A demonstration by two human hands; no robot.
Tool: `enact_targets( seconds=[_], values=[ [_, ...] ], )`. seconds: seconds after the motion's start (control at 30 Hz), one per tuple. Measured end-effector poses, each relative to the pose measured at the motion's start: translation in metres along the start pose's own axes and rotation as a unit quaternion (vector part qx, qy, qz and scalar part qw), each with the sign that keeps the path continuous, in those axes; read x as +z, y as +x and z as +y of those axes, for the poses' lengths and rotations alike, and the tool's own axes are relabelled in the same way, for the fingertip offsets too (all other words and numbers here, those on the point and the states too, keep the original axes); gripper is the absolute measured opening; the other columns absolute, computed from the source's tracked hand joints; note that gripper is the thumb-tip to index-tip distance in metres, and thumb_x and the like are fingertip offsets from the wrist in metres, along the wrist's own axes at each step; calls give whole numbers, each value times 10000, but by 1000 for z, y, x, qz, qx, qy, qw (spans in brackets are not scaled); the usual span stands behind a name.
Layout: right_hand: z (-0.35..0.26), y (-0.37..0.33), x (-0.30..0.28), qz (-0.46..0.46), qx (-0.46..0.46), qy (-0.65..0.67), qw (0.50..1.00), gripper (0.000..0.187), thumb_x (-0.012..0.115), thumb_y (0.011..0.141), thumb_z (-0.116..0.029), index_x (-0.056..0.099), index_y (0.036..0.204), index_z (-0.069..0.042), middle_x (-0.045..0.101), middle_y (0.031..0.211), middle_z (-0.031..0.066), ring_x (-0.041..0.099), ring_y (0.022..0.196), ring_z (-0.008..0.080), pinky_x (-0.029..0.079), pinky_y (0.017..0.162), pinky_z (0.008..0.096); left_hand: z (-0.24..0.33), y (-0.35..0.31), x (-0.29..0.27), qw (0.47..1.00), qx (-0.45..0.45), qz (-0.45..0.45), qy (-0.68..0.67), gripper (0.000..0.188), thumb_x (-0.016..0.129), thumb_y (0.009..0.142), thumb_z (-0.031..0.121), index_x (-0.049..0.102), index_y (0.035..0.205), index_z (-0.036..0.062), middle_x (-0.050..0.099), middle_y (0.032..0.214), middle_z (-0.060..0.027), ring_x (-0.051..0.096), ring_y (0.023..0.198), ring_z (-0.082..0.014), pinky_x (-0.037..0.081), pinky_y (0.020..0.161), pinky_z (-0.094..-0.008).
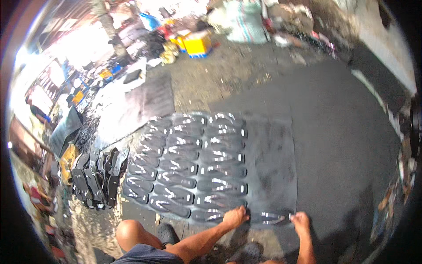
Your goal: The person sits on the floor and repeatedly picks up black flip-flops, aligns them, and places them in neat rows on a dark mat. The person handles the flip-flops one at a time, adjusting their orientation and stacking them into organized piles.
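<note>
At sheet's (272,167) near edge, probably both hands (268,217).

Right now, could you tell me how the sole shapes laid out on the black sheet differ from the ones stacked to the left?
The sole shapes on the black sheet lie flat in neat rows; the stacked ones stand on edge, bunched together on the ground. The rows catch shiny highlights; the stack looks duller. The left hand and right hand grip a piece at the sheet's near edge, apart from the stack. Both sets are black and sole-shaped.
</note>
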State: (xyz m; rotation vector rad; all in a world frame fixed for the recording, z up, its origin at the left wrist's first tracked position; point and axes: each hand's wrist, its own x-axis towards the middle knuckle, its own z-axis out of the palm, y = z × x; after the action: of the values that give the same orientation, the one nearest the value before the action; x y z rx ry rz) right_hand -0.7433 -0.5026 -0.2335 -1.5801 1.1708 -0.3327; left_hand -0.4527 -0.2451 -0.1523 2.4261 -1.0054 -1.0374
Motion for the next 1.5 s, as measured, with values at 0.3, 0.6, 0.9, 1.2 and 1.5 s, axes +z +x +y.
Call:
enact_targets(
  seconds=[0.3,0.6,0.9,1.2,1.5],
  values=[
    [-86,-26,34,-51,-222,-444,867,602,532,1015,-285,383,1523,2,241,1629,260,273,1474,465,243,1201,512,-52,17,-135,946,254,-142,144,419,626,937,446,648,1229,147,728,1060,-160,693,1007,-387,547,832,-502],
    [-92,-45,-62,159,-42,-638,753,671,548,956,-580,606,1349,-39,373,1478,411,427,1326,574,378,1091,630,-297,-141,-371,931,29,363,23,335,616,978,365,680,1164,94,706,1039,-166,678,985,-358,534,854,-457],
    [-281,19,57,74,-287,-603,740,688,614,941,-536,563,1401,-27,352,1492,413,419,1343,562,381,1107,595,-564,-354,-323,608,-489,624,31,634,794,805,395,553,1318,110,569,1272,-177,536,1193,-377,435,1017,-512],
    [-497,-27,282,-51,-556,-545,626,514,681,962,-353,593,1357,-36,397,1484,379,434,1354,518,342,1145,569,-647,-410,-329,416,-528,740,-7,564,810,788,453,577,1167,107,602,1133,-145,551,1136,-361,423,978,-499],
    [-479,-40,331,-141,-480,-486,717,563,632,904,-50,474,1444,-36,174,1671,179,284,1471,430,261,1199,511,-583,-392,-329,699,-365,615,17,567,815,785,426,606,1177,74,609,1075,-158,615,995,-350,477,848,-469]
  ],
)
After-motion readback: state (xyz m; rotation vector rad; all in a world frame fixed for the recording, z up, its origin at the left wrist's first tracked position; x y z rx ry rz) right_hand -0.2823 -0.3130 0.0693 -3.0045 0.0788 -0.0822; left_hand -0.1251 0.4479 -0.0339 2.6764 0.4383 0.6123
